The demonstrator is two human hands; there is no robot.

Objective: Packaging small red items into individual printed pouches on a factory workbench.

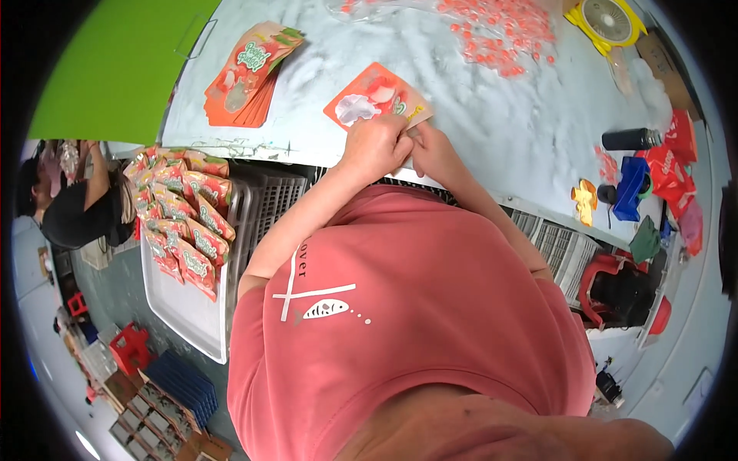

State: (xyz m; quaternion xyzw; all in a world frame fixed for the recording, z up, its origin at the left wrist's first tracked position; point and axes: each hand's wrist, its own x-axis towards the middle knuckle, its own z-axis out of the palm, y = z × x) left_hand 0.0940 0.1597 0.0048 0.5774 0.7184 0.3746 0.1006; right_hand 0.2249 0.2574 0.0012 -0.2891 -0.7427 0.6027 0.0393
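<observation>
**Bright Light Washes Over Worktop as Lens Bends the Edges**

Bright, fairly even light spreads across the pale tabletop (492, 115), raising a faint sheen on its rippled surface and leaving only soft shadows. Near centre, the orange pouch (377, 91) shows reasonably sharp. The floor (108, 284) at left looks dimmer, and a white streak of glare burns at lower left. Fisheye distortion bows straight lines toward black, rounded corners, where small details soften.

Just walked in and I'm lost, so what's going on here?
A red-shirted person has the left hand and right hand at the near edge of an orange pouch, grip partly hidden. A stack of flat pouches lies left, small red pieces lie farther right, and plumper pouches sit in a white tray.
</observation>
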